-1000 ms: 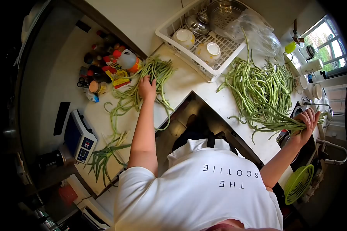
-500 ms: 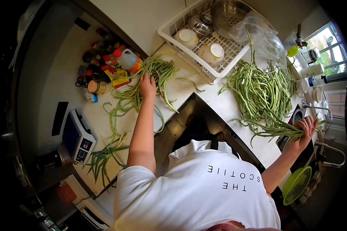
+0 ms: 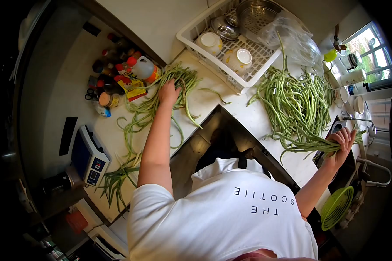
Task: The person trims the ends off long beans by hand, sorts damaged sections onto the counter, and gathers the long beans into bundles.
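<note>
My left hand [image 3: 168, 93] reaches into a loose heap of long beans [image 3: 185, 82] on the left counter, its fingers curled round some of them and partly hidden. Closed round one end of a bunch of long beans [image 3: 307, 143], my right hand [image 3: 340, 145] is at the right, near the sink. The bunch's other ends trail left over the counter, against a large pile of long beans [image 3: 292, 102]. Green leafy stalks [image 3: 113, 185] lie at the left counter's near end, by the stray beans.
A white dish rack [image 3: 231, 78] with bowls and metal pots stands in the corner. Bottles and jars [image 3: 111, 85] crowd the left wall, near a digital scale [image 3: 89, 156]. A plastic bag [image 3: 292, 39] lies behind the large pile. A green colander [image 3: 337, 209] is at lower right.
My left hand has shifted slightly up and right, with its fingers deeper in the heap. My right hand, still holding its bunch, has moved slightly left and down.
</note>
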Available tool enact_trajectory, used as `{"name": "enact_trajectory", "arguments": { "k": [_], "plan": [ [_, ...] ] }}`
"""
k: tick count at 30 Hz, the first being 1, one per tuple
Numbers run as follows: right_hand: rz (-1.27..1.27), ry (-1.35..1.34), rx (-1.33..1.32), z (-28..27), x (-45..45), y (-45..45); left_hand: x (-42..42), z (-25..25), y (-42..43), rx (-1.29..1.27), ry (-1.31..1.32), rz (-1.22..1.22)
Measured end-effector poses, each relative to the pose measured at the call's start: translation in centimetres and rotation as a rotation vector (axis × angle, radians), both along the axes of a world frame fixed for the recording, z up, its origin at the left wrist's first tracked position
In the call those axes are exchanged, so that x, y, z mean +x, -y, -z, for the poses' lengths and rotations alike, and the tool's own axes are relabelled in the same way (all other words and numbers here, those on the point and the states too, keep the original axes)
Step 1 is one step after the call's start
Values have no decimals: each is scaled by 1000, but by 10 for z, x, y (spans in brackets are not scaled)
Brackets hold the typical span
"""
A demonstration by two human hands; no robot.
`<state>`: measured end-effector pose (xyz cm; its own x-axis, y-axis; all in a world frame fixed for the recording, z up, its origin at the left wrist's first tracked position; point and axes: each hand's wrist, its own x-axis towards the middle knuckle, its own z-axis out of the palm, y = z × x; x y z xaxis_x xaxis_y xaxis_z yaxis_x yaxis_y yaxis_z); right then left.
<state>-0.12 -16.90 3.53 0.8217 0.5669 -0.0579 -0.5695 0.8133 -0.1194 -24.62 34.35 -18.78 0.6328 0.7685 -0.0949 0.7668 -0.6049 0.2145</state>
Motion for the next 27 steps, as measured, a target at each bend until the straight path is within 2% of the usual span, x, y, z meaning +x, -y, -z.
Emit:
{"name": "enact_trajectory", "arguments": {
  "k": [4,9,11,12,14,15,17,18,20,23,24,26,27],
  "plan": [
    [6,0,-12,3,1,3,-3,-20,-8,-29,-94,21],
    [-3,29,-20,5,1,7,-15,-44,-18,58,-69,10],
    [-2,19,-25,8,3,8,-14,-57,-23,-449,-2,-131],
    [1,12,-32,10,3,8,-18,-50,-23,-446,-3,-132],
    [-9,-8,-15,12,2,6,-25,-30,-21,-192,175,9],
    [-20,-26,-1,13,2,5,-24,-37,-19,-190,173,9],
    [-20,-22,-11,12,2,2,-19,-52,-17,-637,168,-31],
    [-19,-16,-22,12,1,1,-24,-37,-24,-636,168,-33],
    [-22,-11,-18,13,2,2,-36,8,-42,-142,206,159],
    [-20,-7,-18,14,2,3,-27,-33,-17,-170,215,92],
    [-16,-10,-22,14,1,4,-27,-28,-15,-170,215,95],
    [-17,-8,-20,15,0,5,-29,-16,-10,78,227,69],
    [-20,-5,-17,15,-1,5,-27,-18,-6,77,227,70]
  ]
}}
